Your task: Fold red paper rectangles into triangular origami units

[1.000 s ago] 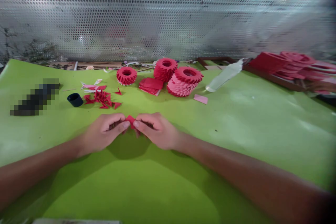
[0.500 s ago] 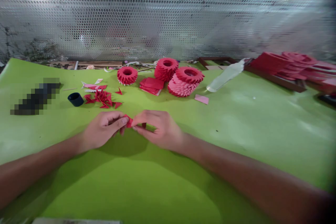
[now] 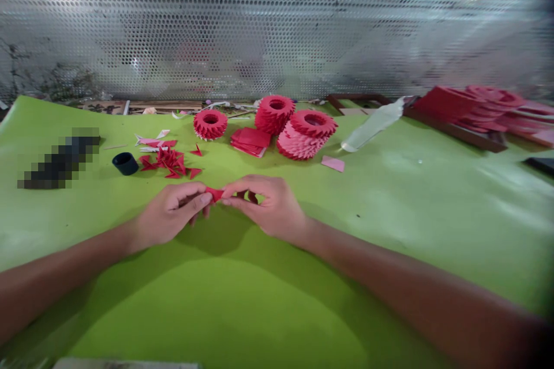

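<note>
Between my two hands is a small piece of folded red paper (image 3: 215, 194), held just above the green table. My left hand (image 3: 175, 210) pinches its left end between thumb and fingers. The thumb and fingertips of my right hand (image 3: 266, 203) close on its right end. Just beyond my left hand lies a heap of folded red paper pieces (image 3: 169, 161), pointed in shape. A stack of flat red paper slips (image 3: 250, 142) rests further back, past the gap between my hands.
Behind the slips stand a small red paper ring (image 3: 210, 124), a taller red one (image 3: 275, 113) and a red-and-pink one (image 3: 305, 137). A dark cap (image 3: 125, 164) sits left, a glue bottle (image 3: 372, 125) lies right. A brown tray (image 3: 463, 128) holds red paper.
My right hand has shifted slightly and its grip on the red paper has changed. The piece now lies stretched more level between both hands. My left hand is nearly still.
</note>
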Demonstrator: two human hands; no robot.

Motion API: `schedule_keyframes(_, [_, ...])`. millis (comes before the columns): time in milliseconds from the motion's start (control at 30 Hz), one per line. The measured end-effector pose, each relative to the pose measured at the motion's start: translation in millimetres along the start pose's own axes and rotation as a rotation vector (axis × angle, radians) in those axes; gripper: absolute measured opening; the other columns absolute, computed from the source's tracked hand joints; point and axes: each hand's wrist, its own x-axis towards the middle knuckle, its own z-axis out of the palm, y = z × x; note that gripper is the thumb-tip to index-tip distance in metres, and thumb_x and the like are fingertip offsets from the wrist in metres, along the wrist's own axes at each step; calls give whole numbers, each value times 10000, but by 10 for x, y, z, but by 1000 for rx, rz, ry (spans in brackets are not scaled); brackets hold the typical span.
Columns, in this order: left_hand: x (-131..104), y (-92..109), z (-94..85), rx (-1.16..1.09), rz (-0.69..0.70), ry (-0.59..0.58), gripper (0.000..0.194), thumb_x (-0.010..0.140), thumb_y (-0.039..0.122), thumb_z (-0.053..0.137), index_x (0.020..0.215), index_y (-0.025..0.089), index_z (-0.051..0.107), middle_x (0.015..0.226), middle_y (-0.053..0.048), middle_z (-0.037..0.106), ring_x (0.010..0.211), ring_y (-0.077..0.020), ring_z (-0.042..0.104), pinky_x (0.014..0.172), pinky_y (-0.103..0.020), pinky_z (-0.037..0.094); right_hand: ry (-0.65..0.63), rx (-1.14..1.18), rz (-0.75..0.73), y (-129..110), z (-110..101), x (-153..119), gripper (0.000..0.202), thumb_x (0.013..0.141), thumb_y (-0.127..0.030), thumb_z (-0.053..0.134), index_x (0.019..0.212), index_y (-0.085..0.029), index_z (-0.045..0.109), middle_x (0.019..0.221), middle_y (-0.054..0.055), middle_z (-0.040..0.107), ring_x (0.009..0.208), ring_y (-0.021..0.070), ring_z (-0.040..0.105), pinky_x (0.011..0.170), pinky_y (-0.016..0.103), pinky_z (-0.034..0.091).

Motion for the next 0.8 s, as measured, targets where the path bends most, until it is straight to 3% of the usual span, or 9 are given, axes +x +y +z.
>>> schedule_keyframes(133, [-19, 5, 22, 108, 26, 37, 396, 986, 456, 406, 868, 153, 633, 714, -32, 627, 579, -153, 554, 518, -254, 396, 8, 187, 224, -33, 34, 5, 109, 861, -280, 741, 869, -172, 753, 785, 30, 761, 545, 102, 588, 461, 214, 422])
schedule_keyframes(333, [-49, 117, 41, 233, 36, 77, 377, 985, 401, 398, 783, 162, 608, 649, -16, 609, 562, -150, 534, 516, -251, 344, 8, 420, 355, -35, 65, 4, 258, 829, -313, 768, 1016, -191, 639, 791, 4, 717, 574, 104, 586, 502, 219, 458])
schedule_keyframes(567, [-40, 138, 46, 232, 5, 93, 368, 950, 446, 463, 840, 148, 650, 681, -31, 640, 543, -146, 509, 470, -237, 303, -14, 364, 310, -81, 77, 2, 157, 855, -277, 736, 954, -189, 650, 817, 8, 715, 659, 120, 629, 565, 230, 482])
schedule_keyframes(800, [-30, 57, 37, 164, 11, 15, 365, 953, 436, 488, 764, 162, 640, 638, -5, 617, 540, -133, 515, 495, -233, 334, -216, 139, 317, -120, 70, -19, 255, 963, -399, 589, 877, -178, 684, 774, 14, 699, 618, 111, 581, 512, 225, 396])
